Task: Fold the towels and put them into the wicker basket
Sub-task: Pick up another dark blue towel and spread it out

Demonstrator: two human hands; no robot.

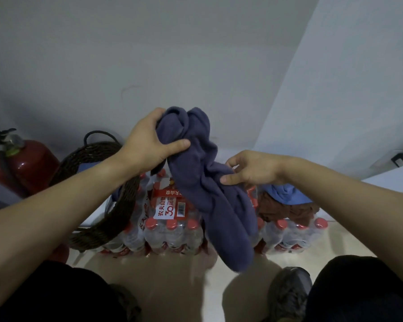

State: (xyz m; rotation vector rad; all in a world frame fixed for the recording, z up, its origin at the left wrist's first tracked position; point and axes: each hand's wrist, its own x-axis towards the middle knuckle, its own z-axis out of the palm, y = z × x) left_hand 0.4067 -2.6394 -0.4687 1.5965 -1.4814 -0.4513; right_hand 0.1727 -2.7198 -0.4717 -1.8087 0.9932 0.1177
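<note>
A: Status? Where's the towel?

B: Dark blue towel (203,173) is in the air, bunched and twisted, over the packs of bottled water (172,231). Left hand (149,140) grips the top wad, fingers and thumb curled round it. Right hand (251,169) pinches a fold lower down. Tail hangs free toward the floor.

A: Basket?

B: Wicker basket (116,201) sits left, on the bottle packs, partly behind the left forearm. Something blue inside, can't tell what.

A: Risks?

B: No corners located yet. If he shakes it out from a mid-cloth pinch, it'll stay twisted and fold lumpy. The hanging tail could drag on the floor. No flat surface visible, so an in-air fold may slip.

A: Remaining?

B: Light blue towel (286,194) and brown towel (284,210) heaped right, unfolded.
</note>
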